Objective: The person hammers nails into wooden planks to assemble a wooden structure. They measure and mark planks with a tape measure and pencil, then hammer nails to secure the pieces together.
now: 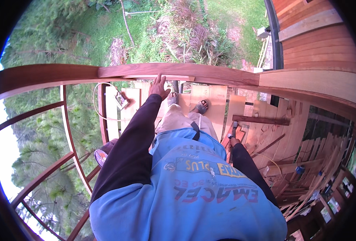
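Note:
My left hand [157, 86] reaches forward with its fingers stretched out against the near side of a long reddish wooden beam [178, 69]. A thin wooden strip [182, 78] lies along the beam's near edge, beside the fingertips. Low at my right side, my right hand [234, 141] is closed around what looks like a hammer [235, 125], its dark head pointing away from me. Much of its handle is hidden by the hand. Below the beam, my sandalled feet stand on wooden planks [218, 96].
A corded power tool [122, 100] sits on boards at left. A dark timber piece [262, 120] lies across planks at right, near stacked boards [302, 176]. Open wooden framing [67, 116] stands left, with trees beyond. Plank siding [322, 44] rises at far right.

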Available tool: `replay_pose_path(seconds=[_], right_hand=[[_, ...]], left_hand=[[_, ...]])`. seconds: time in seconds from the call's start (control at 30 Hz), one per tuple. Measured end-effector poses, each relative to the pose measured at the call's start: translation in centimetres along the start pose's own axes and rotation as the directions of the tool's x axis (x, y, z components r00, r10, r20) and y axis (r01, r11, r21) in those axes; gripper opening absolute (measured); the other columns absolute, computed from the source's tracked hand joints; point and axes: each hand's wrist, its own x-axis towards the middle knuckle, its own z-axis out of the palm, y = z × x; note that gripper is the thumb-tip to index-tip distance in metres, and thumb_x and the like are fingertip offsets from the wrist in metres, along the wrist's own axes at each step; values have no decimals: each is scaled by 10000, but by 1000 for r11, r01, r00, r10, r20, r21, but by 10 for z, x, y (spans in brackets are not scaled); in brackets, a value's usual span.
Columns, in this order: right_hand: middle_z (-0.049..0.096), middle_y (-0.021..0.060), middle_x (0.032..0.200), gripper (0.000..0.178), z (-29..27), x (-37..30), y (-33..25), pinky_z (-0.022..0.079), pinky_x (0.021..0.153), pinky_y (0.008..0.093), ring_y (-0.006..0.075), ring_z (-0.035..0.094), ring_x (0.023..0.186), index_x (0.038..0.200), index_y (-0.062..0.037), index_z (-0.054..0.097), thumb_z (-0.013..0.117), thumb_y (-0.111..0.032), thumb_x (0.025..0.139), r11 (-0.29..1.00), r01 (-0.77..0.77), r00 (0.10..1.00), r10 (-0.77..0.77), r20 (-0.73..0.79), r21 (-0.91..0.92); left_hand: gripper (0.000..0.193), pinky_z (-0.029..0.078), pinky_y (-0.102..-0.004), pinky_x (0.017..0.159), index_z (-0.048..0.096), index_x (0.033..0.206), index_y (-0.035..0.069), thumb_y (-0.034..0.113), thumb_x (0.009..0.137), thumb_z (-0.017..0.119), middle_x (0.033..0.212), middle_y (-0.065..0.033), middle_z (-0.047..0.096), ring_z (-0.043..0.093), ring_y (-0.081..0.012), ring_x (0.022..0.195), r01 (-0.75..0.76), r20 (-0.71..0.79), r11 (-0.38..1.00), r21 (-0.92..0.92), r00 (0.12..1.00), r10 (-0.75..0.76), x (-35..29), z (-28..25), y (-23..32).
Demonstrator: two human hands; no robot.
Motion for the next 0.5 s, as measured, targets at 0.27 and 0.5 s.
replay_pose_path(seconds=[0.27,0.5], right_hand=[[435,21,533,405,31,-11,-52,314,376,361,168,421,386,744,-76,556,723,-407,907,947,286,958,-282,48,-147],[731,259,1071,640,70,36,-32,533,899,429,369,703,1083,1113,69,725,640,-527,893,324,513,810,-490,323,-795]], left_hand=[[787,500,-445,1048,564,1419,50,520,816,751,1297,-236,665,648,-387,1194,316,120,875,-366,949,-293,-17,26,-70],[813,463,-383,1089,489,1455,-6,419,823,772,1397,-277,565,564,-406,1293,352,-108,534,-769,751,-651,35,12,-130]])
